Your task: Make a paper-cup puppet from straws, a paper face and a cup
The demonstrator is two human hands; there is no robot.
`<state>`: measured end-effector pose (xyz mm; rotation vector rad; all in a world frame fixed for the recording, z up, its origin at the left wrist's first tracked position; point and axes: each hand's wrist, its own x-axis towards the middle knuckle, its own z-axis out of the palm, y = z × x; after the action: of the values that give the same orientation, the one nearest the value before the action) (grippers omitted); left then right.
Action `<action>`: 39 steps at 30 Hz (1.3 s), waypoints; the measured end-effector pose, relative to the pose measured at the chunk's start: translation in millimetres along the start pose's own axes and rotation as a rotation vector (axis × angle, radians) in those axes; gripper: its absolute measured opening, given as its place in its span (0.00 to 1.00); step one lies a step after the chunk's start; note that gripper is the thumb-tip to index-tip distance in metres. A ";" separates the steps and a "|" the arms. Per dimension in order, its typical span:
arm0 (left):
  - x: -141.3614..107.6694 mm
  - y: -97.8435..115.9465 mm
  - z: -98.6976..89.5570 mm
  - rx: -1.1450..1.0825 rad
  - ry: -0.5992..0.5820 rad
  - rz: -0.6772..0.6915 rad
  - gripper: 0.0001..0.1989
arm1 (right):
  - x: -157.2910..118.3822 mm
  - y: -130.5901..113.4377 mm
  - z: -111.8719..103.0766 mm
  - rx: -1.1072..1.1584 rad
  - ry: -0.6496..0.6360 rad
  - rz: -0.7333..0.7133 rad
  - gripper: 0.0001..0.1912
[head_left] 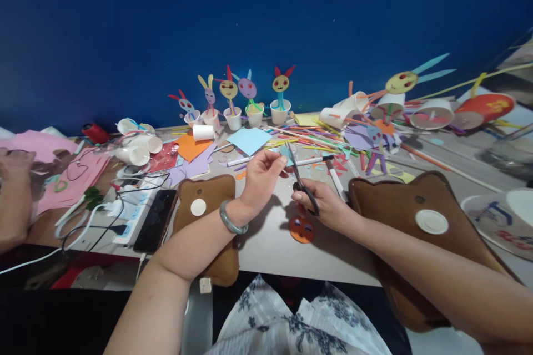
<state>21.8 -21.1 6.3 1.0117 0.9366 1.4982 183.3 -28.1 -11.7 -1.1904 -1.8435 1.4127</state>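
My right hand (pixel 317 199) is closed around the black handles of a pair of scissors (pixel 307 197), whose blades point up and away from me. Opposite it, my left hand (pixel 263 178) pinches a small piece of light blue paper (pixel 286 154) close to the blades. Whether the blades touch the paper I cannot tell. Below the scissors, an orange paper face (pixel 302 230) with eyes and a mouth lies flat on the white table (pixel 266 252).
Paper-cup figures (pixel 278 112) with rabbit ears stand along the blue wall. Coloured sticks and paper scraps (pixel 316 138) cover the table's back. Brown cushions (pixel 208 244) flank my arms. A phone (pixel 156 222) and power strip (pixel 137 211) lie left, near another person's hand (pixel 15 169).
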 end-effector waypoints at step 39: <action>2.9 -1.5 -0.7 0.001 0.052 -0.078 0.16 | 10.5 11.1 -7.8 0.142 0.283 -0.119 0.25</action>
<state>21.4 -18.0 5.1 0.9309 1.0024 1.4649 188.4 -14.5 -20.8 -1.1259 -1.5660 1.2179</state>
